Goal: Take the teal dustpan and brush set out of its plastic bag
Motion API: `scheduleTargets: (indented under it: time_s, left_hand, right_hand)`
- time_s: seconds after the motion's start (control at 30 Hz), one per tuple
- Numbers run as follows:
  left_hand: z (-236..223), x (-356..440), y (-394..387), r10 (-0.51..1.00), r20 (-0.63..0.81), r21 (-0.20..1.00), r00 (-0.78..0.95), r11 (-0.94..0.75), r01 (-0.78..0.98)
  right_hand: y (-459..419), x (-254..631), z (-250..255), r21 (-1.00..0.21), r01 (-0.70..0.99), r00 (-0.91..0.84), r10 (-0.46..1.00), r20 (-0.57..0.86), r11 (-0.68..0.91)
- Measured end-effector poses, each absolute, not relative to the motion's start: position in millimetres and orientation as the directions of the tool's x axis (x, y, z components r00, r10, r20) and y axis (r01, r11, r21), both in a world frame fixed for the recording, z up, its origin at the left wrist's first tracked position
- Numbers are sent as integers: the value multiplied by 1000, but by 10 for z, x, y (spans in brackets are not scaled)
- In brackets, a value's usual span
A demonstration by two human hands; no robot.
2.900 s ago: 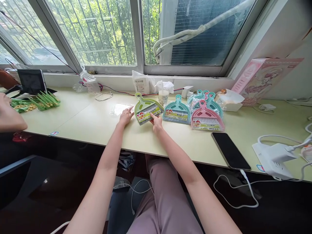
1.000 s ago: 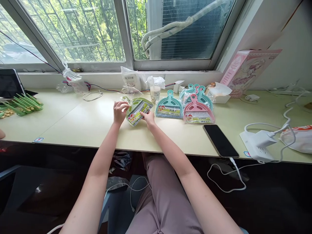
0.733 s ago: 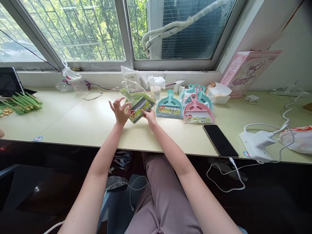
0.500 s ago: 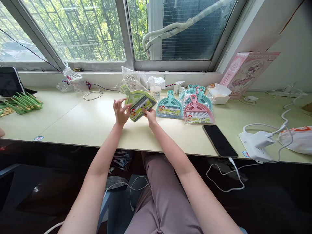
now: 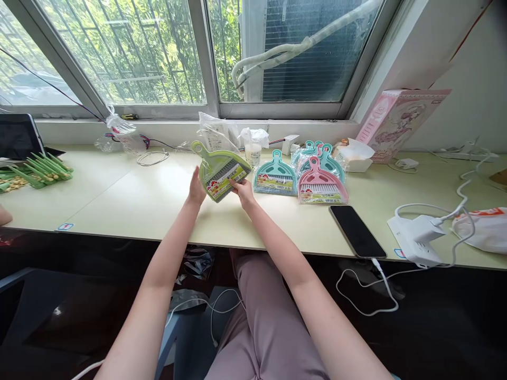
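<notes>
A small green dustpan-and-brush set [image 5: 220, 170] with a paper label is lifted off the desk and tilted, its handle pointing up and left. My left hand [image 5: 196, 189] grips its left edge, fingers mostly hidden behind it. My right hand [image 5: 242, 191] pinches its lower right corner at the label. A clear plastic bag [image 5: 216, 138] hangs around its upper part. To the right, a teal set [image 5: 275, 173], a pink set [image 5: 321, 183] and more teal ones [image 5: 317, 152] lie in bags on the desk.
A black phone [image 5: 357, 230] lies at the desk's front edge with a white charger [image 5: 416, 236] and cables beside it. A pink box [image 5: 398, 119] leans on the wall. Green clips [image 5: 39, 169] and a tablet [image 5: 18, 137] are at far left, where another person's hand [image 5: 3, 215] shows.
The green set came up off the desk and tilted toward me. My left hand let go, spread its fingers, then took the set's left edge again. The clear bag now sits around its top.
</notes>
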State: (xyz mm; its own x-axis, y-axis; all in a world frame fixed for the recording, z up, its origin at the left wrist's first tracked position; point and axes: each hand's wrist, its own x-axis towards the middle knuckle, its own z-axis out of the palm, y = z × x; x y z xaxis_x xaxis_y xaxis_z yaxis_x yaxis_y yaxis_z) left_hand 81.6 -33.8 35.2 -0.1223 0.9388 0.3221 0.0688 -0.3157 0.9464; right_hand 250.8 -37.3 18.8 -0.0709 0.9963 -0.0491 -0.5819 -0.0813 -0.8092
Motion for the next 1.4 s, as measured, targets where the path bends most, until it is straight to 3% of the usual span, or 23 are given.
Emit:
scheduleTargets:
  time_s: [0.13, 0.33, 0.5, 0.67, 0.8, 1.0, 1.07, 1.2, 1.4]
  left_hand:
    - [241, 879, -348, 973, 231, 961, 4, -228, -157]
    - [136, 937, -318, 986, 116, 982, 118, -96, -163]
    - [120, 897, -287, 978, 187, 966, 90, -166, -200]
    - [185, 862, -337, 967, 238, 940, 90, -206, -271]
    - [181, 858, -373, 970, 179, 958, 162, -134, -254]
    - [136, 808, -398, 928, -17, 996, 373, 48, -75]
    - [133, 818, -392, 912, 4, 994, 410, 43, -104]
    - [108, 902, -355, 956, 122, 977, 266, -68, -202]
    - [116, 913, -337, 980, 147, 975, 137, -119, -190]
  right_hand:
    - [-375, 2484, 176, -800, -595, -13, 996, -93, -82]
    - [-390, 2575, 227, -812, -577, 125, 974, -188, -83]
    - [-415, 2631, 276, -932, -361, 209, 972, -105, -23]
    - [-428, 2584, 297, -902, -432, 107, 992, -72, -19]
    - [-431, 2558, 292, -883, -469, 142, 985, -97, -19]
    - [-463, 2585, 304, -860, -510, 253, 953, -168, -16]
    - [-474, 2591, 309, -850, -527, 246, 953, -178, -23]
    - [-473, 2571, 275, -877, -479, 253, 953, -167, -26]
    - [-446, 2522, 198, -913, -403, 224, 960, -169, -67]
